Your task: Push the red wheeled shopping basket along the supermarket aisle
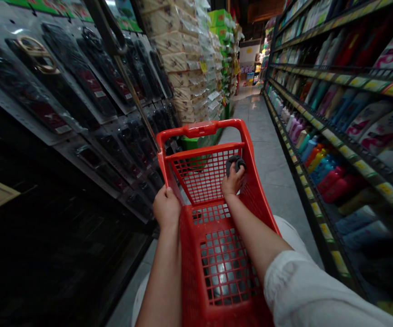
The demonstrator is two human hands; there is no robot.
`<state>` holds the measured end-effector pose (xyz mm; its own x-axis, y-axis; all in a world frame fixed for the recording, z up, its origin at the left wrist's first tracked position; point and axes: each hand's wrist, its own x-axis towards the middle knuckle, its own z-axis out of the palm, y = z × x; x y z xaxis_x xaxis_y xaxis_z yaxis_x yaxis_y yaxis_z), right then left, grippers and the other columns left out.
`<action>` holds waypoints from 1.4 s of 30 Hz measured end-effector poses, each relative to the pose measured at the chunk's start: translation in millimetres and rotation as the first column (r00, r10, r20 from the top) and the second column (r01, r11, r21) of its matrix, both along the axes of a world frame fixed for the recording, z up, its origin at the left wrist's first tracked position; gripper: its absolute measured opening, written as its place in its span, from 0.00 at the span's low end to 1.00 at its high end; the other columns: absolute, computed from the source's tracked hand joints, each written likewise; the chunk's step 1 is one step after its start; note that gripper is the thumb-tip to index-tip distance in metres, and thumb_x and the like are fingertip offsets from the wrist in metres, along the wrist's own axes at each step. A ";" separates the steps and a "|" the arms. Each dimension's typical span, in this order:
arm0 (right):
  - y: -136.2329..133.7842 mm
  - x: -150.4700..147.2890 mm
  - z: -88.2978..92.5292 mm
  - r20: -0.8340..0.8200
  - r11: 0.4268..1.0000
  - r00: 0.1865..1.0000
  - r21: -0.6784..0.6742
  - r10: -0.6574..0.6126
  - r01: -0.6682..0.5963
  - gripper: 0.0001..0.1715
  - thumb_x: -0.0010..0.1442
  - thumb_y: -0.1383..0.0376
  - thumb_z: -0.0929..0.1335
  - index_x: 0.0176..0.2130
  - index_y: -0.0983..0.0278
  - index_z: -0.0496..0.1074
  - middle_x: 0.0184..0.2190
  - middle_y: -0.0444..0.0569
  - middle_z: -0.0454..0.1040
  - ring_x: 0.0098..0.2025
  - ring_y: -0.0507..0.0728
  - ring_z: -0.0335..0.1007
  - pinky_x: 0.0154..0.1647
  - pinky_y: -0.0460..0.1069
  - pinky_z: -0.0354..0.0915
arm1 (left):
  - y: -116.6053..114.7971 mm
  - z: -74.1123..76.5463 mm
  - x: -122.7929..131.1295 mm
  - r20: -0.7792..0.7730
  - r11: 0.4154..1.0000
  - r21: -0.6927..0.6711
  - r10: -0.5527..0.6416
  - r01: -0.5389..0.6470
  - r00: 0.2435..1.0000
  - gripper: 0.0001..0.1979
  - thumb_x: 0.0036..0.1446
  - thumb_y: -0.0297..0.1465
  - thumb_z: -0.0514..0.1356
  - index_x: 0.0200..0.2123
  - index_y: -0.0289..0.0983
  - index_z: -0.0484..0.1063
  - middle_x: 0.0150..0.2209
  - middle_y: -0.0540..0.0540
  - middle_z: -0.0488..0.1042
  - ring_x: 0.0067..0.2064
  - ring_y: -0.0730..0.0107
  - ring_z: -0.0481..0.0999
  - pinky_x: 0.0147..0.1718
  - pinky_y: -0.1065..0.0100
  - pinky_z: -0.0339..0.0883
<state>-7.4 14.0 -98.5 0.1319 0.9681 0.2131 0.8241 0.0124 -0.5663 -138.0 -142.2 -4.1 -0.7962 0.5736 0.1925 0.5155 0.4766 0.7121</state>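
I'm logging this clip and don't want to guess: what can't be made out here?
Head view:
Dark item: mostly wrapped by the right hand; what it is, unclear.
Left hand fingertips: hidden over the red cart rim.
Shelf labels: too small and blurred to read.
Lower left shelving: too dark.

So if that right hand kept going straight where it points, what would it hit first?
Probably the red cart's front mesh wall: the right hand, holding a dark object, looks close to it, though depth is unclear.

upright red mesh cart (199, 129), small dark item (235, 162) at its front wall.
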 end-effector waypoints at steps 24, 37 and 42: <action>-35.5 18.9 -108.7 0.488 0.925 0.826 -0.368 0.281 -0.097 0.27 0.68 0.73 0.54 0.53 0.69 0.76 0.59 0.67 0.63 0.53 0.64 0.66 0.40 0.55 0.71 | 2.0 -5.7 -1.3 0.053 0.996 0.090 -0.028 0.023 0.998 0.21 0.65 0.31 0.49 0.53 0.35 0.77 0.46 0.41 0.81 0.46 0.59 0.79 0.40 0.67 0.66; -34.0 15.8 -102.3 0.528 0.760 0.690 -0.648 0.494 -0.049 0.24 0.64 0.66 0.66 0.56 0.76 0.73 0.55 0.79 0.69 0.54 0.75 0.72 0.39 0.69 0.72 | 3.7 -2.9 1.3 0.036 0.998 0.055 -0.039 0.037 0.999 0.20 0.65 0.31 0.49 0.51 0.36 0.78 0.46 0.40 0.81 0.45 0.60 0.80 0.38 0.70 0.64; -49.4 9.1 -107.5 0.513 0.695 0.640 -0.717 0.572 -0.046 0.16 0.59 0.68 0.70 0.46 0.72 0.79 0.47 0.71 0.77 0.51 0.75 0.74 0.38 0.69 0.73 | 3.3 1.5 5.0 0.034 0.999 0.014 -0.044 0.043 0.998 0.19 0.65 0.30 0.49 0.51 0.35 0.78 0.47 0.38 0.81 0.48 0.58 0.79 0.39 0.69 0.65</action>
<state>1.7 -35.4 -206.0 -0.1239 0.8412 -0.5263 0.9614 0.2332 0.1464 -133.0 -139.0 -2.6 -0.7770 0.6052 0.1730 0.5103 0.4448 0.7360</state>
